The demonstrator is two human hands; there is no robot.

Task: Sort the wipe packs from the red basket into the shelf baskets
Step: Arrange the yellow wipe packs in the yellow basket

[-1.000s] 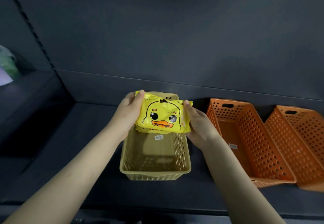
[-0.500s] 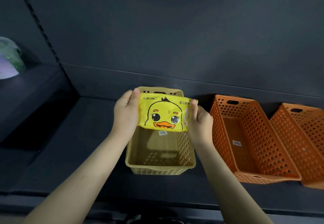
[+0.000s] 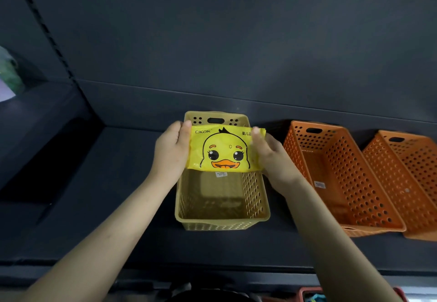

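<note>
A yellow wipe pack (image 3: 223,150) with a cartoon duck face is held upright between both hands. My left hand (image 3: 170,153) grips its left edge and my right hand (image 3: 272,157) grips its right edge. The pack stands in the far half of a tan perforated shelf basket (image 3: 222,216), its lower edge below the rim. The near half of that basket shows only a small white sticker on the floor. A corner of the red basket (image 3: 307,293) shows at the bottom edge.
Two orange perforated baskets stand to the right on the dark shelf, the nearer one (image 3: 340,178) beside the tan one, the other (image 3: 406,183) at the frame's edge. A green and white object (image 3: 8,77) sits on the left shelf section.
Both hands have carried the duck pack away from me and down into the back of the tan basket, turning it upright and face-on.
</note>
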